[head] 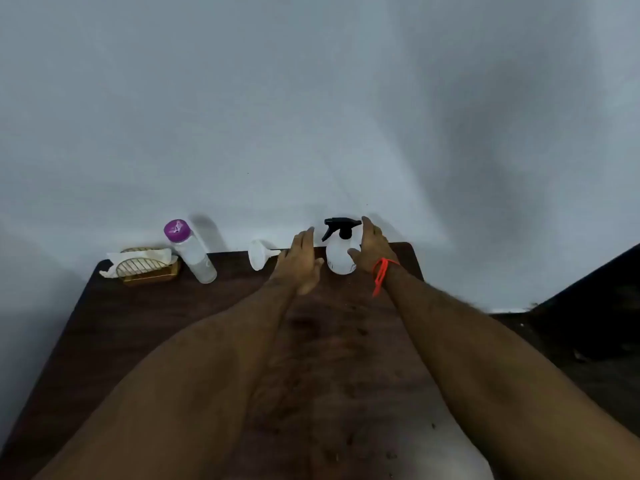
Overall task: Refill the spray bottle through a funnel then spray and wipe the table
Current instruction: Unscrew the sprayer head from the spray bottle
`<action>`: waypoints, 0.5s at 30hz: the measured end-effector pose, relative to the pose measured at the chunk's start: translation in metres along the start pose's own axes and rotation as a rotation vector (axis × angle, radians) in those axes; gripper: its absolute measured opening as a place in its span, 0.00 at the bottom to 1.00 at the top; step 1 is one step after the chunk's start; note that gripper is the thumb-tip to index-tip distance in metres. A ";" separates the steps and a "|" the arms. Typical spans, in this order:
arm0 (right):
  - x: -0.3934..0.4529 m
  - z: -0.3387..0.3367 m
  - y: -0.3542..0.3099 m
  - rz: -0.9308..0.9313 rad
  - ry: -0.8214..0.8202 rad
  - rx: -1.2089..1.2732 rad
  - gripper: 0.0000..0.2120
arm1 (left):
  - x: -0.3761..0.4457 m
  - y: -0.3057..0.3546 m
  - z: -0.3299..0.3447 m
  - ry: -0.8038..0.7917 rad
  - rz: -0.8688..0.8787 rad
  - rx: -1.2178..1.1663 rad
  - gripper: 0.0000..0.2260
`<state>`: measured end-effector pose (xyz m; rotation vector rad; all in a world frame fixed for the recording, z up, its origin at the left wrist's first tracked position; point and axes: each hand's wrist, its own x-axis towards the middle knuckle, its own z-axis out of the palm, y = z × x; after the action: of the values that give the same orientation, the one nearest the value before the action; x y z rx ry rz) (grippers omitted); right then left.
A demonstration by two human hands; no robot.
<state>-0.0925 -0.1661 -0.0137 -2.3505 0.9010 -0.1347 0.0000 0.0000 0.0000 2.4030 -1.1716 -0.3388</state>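
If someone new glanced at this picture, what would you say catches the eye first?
Two bare forearms reach across the dark table toward the white spray bottle at its far edge, the left hand and right hand open on either side. To the left stands a purple-capped bottle, with a white funnel between.

Both arms outstretched, hands (pixel 300 259) (pixel 372 249) apart, fingers relaxed.
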 end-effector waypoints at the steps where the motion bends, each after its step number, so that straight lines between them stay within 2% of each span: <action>1: 0.006 0.004 0.002 0.029 0.013 0.062 0.38 | 0.004 0.000 0.003 -0.030 -0.020 -0.027 0.31; 5: 0.024 0.017 0.003 0.130 0.123 0.269 0.31 | 0.013 -0.007 0.018 -0.155 -0.084 -0.081 0.33; 8: 0.036 0.024 -0.001 0.210 0.218 0.449 0.35 | 0.021 -0.012 0.028 -0.186 -0.053 -0.069 0.34; 10: 0.044 0.032 0.000 0.233 0.222 0.522 0.36 | 0.025 -0.016 0.034 -0.195 -0.040 -0.054 0.34; 15: 0.054 0.046 0.004 0.205 0.262 0.546 0.23 | 0.031 -0.026 0.040 -0.195 -0.017 -0.049 0.33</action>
<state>-0.0400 -0.1795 -0.0591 -1.7497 1.0652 -0.5426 0.0204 -0.0216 -0.0482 2.3807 -1.2110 -0.6119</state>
